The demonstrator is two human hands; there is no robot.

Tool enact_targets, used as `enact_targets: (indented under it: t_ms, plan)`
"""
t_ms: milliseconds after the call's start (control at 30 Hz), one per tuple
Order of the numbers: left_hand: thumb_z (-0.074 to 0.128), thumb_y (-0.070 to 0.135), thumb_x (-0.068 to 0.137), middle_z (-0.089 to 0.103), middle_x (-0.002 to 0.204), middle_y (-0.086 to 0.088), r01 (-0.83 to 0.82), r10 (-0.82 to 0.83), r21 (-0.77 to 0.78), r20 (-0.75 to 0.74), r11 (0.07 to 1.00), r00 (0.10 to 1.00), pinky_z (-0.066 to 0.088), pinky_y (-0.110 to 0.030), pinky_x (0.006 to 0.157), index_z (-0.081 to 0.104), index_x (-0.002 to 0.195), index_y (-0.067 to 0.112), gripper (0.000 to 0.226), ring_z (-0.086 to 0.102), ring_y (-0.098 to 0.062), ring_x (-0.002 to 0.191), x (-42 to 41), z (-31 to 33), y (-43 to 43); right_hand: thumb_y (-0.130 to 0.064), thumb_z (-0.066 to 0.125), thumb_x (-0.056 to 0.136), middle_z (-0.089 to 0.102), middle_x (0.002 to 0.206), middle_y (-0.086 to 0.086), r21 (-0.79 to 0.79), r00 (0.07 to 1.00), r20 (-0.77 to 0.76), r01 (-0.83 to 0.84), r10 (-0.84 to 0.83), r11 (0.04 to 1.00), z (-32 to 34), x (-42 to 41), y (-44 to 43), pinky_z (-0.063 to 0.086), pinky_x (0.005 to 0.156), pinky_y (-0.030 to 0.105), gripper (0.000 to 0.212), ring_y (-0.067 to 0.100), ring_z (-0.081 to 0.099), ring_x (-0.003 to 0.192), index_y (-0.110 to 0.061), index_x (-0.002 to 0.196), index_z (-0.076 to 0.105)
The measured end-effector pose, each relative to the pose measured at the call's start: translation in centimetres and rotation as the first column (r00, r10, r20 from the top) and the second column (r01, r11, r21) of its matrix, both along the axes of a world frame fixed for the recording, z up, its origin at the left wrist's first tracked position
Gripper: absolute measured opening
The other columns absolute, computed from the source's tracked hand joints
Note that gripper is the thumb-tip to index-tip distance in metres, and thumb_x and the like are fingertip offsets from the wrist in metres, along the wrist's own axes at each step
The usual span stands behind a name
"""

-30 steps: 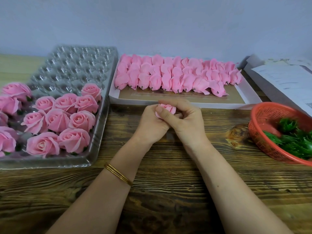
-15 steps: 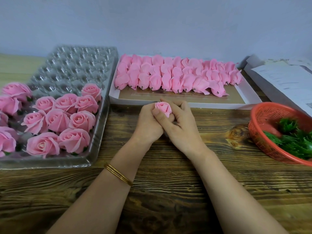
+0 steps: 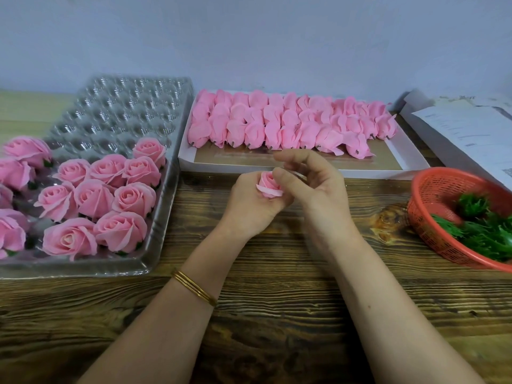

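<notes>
Left hand (image 3: 249, 209) grips the rose (image 3: 269, 187) upright so the right hand (image 3: 318, 189), fingers loose, can thumb its three-o'clock petal outward.

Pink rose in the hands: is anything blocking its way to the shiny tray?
Nothing visible. Only bare table lies between the rose in the left hand and the tray; its empty cups are at the back.
</notes>
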State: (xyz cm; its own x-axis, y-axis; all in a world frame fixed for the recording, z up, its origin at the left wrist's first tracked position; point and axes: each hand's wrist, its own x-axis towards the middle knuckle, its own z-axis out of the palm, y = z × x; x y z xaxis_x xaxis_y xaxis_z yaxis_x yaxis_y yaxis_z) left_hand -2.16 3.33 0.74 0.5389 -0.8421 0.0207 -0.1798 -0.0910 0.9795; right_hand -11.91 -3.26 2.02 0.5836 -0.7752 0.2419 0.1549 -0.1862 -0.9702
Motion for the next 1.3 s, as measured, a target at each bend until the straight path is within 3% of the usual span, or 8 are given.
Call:
enact_targets:
  t_ms: [167,400,567,800,900,1000,1133,1300]
  plan:
    - [0.075,0.005,0.082,0.074,0.084,0.003,0.067,-0.066,-0.025,0.056,0.997,0.996,0.056,-0.029,0.077,0.072,0.085,0.022,0.017,0.07,-0.011,0.085,-0.1,0.1,0.1,-0.016,0.072,0.071,0.068,0.103,0.004,-0.024,0.997,-0.045,-0.057,0.055,0.998,-0.2,0.1,-0.1,0.049,0.101,0.044,0.013,0.016,0.062,0.109,-0.023,0.082,0.074]
    - [0.077,0.001,0.079,0.073,0.075,0.013,0.115,-0.115,-0.059,0.009,0.992,0.993,0.054,-0.015,0.071,0.069,0.082,0.029,0.029,0.068,0.002,0.079,-0.2,0.0,0.2,-0.018,0.069,0.068,0.066,0.104,0.011,-0.035,0.989,-0.109,-0.1,0.096,0.994,-0.3,0.1,-0.1,0.048,0.099,0.039,0.009,0.012,0.059,0.11,-0.022,0.076,0.073]
    - [0.078,0.0,0.078,0.073,0.075,0.017,0.133,-0.136,-0.082,-0.03,0.988,0.99,0.052,-0.012,0.072,0.07,0.084,0.027,0.028,0.067,0.005,0.08,-0.2,-0.1,0.3,-0.028,0.072,0.065,0.065,0.106,0.005,-0.079,0.987,-0.119,-0.119,0.109,0.99,-0.3,0.1,-0.3,0.046,0.103,0.042,0.01,0.011,0.058,0.112,-0.032,0.074,0.074]
    - [0.073,-0.006,0.08,0.069,0.073,0.01,0.206,-0.206,-0.054,0.013,0.977,0.978,0.052,-0.022,0.074,0.066,0.076,0.024,0.03,0.065,-0.005,0.078,-0.2,0.2,0.3,-0.029,0.073,0.069,0.063,0.108,0.013,-0.047,0.975,-0.181,-0.139,0.128,0.989,-0.5,0.1,-0.3,0.051,0.096,0.052,0.027,0.027,0.063,0.102,-0.032,0.095,0.071]
    - [0.072,-0.006,0.081,0.074,0.084,-0.002,0.21,-0.21,-0.062,0.002,0.976,0.978,0.059,-0.035,0.072,0.071,0.089,0.016,0.023,0.071,-0.019,0.082,-0.4,0.4,0.3,-0.031,0.073,0.067,0.065,0.093,0.004,0.079,0.976,-0.11,-0.182,0.19,0.98,-0.4,-0.1,-0.6,0.052,0.081,0.04,0.024,0.021,0.062,0.09,-0.029,0.091,0.072]
    - [0.073,-0.002,0.082,0.073,0.096,-0.021,0.194,-0.195,-0.043,-0.025,0.98,0.98,0.058,-0.046,0.076,0.07,0.102,-0.001,0.02,0.071,-0.034,0.088,-0.5,0.5,0.3,-0.015,0.064,0.075,0.065,0.085,-0.002,0.171,0.976,0.003,-0.217,0.22,0.961,0.0,-0.2,-1.1,0.045,0.077,0.032,0.014,0.019,0.059,0.086,-0.026,0.079,0.071]
    - [0.073,-0.006,0.081,0.071,0.091,-0.027,0.178,-0.179,-0.046,-0.023,0.983,0.983,0.057,-0.036,0.069,0.069,0.095,-0.007,0.015,0.07,-0.033,0.082,-0.5,0.3,0.3,-0.011,0.057,0.073,0.068,0.089,-0.011,0.103,0.972,-0.033,-0.226,0.231,0.969,0.1,-0.1,-1.2,0.045,0.086,0.03,0.021,0.01,0.061,0.096,-0.024,0.066,0.071]
    - [0.074,-0.007,0.08,0.073,0.088,-0.018,0.188,-0.189,-0.049,-0.016,0.981,0.982,0.052,-0.017,0.068,0.071,0.089,0.001,0.012,0.068,-0.009,0.077,-0.5,0.2,0.3,-0.014,0.057,0.07,0.067,0.092,-0.011,0.069,0.975,-0.079,-0.202,0.207,0.977,-0.1,0.0,-1.0,0.045,0.091,0.035,0.017,0.014,0.061,0.099,-0.023,0.066,0.07]
